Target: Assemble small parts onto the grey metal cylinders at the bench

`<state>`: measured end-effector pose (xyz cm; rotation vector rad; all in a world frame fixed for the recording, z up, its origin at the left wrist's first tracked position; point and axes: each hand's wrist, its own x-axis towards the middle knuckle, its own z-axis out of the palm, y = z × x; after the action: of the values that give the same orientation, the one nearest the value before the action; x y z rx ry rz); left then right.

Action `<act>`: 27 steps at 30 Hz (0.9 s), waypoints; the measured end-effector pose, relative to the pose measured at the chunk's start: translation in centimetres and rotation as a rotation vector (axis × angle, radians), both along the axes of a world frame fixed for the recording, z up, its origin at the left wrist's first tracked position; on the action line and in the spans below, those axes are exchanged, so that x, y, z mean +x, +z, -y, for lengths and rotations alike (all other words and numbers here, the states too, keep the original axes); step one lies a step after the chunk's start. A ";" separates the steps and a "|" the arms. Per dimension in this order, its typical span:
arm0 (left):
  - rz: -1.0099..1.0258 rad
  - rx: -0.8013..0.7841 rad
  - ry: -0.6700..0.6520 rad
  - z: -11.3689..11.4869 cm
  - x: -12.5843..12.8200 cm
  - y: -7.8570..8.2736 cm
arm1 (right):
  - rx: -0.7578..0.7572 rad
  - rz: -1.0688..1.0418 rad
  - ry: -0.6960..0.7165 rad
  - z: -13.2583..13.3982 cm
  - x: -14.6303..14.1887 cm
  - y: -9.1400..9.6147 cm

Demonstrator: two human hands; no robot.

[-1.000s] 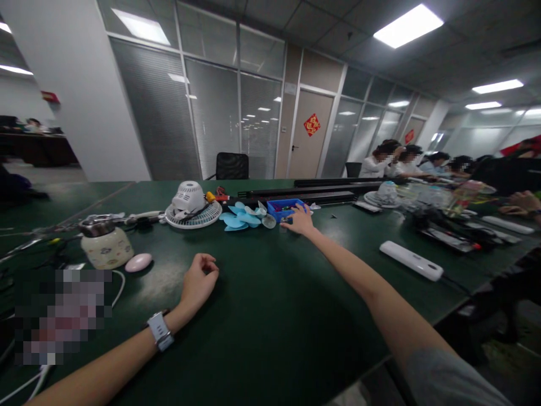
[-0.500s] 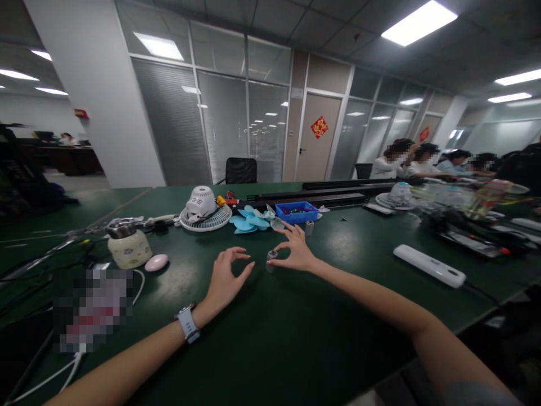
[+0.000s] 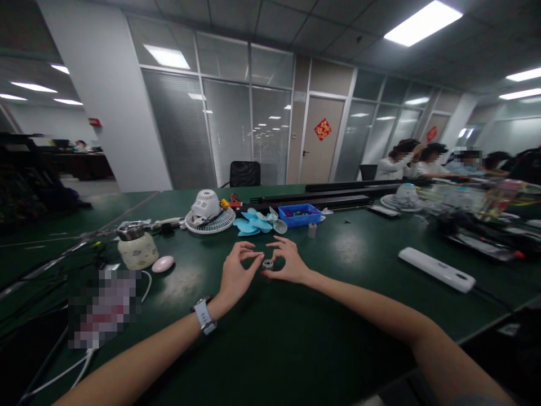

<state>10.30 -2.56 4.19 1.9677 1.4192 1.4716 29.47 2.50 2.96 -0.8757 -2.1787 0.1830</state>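
Observation:
My right hand [image 3: 289,262] curls its thumb and forefinger around a small grey metal cylinder [image 3: 267,264], which has a round top with a dark centre. My left hand [image 3: 239,268] is just left of that cylinder, thumb and forefinger brought together in a pinch. Whatever lies between those left fingertips is too small to make out. Behind my right hand, a second grey metal cylinder [image 3: 311,230] stands upright on the green table [image 3: 270,349].
Farther back are blue fan blades [image 3: 253,221], a white fan housing [image 3: 208,213] and a blue tray [image 3: 299,215] of small parts. A patterned jar [image 3: 137,248] and pink oval object [image 3: 163,264] lie left; a white power strip [image 3: 437,269] lies right. Several people sit at far right.
My left hand has moved right, close to the cylinder, and its thumb and forefinger have closed from apart to a pinch. The right hand stays on the cylinder. The view has shifted slightly.

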 end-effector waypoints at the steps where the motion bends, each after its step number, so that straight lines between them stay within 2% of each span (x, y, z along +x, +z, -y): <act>1: -0.017 -0.018 0.005 0.2 -0.8 -0.3 | -0.018 -0.009 0.000 0.1 0.0 0.1; 6: -0.159 -0.211 -0.027 0.8 -4.5 -2.4 | -0.084 -0.015 0.015 0.5 -0.1 0.3; 10: -0.202 -0.266 -0.069 0.8 -4.8 -3.2 | -0.055 -0.002 -0.002 0.5 0.1 0.2; 12: -0.205 -0.251 -0.055 0.8 -4.6 -3.2 | -0.037 0.001 -0.084 -0.3 0.8 0.3; 15: -0.161 -0.239 -0.004 0.7 -4.4 -3.1 | 0.011 0.000 -0.332 -3.1 2.8 1.3; 19: -0.119 -0.256 0.041 0.5 -4.5 -3.2 | 0.168 0.112 -0.623 -8.5 5.9 3.0; 23: -0.101 -0.236 0.083 0.2 -4.7 -3.6 | 0.198 0.253 -0.717 -12.1 7.7 2.9; 27: -0.076 -0.208 0.099 -0.3 -4.9 -4.2 | 0.151 0.309 -0.740 -13.3 8.4 1.2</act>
<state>5.42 -2.30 0.02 1.8670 1.6518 1.2424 37.83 15.84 4.21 -1.6282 -1.9451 -0.5010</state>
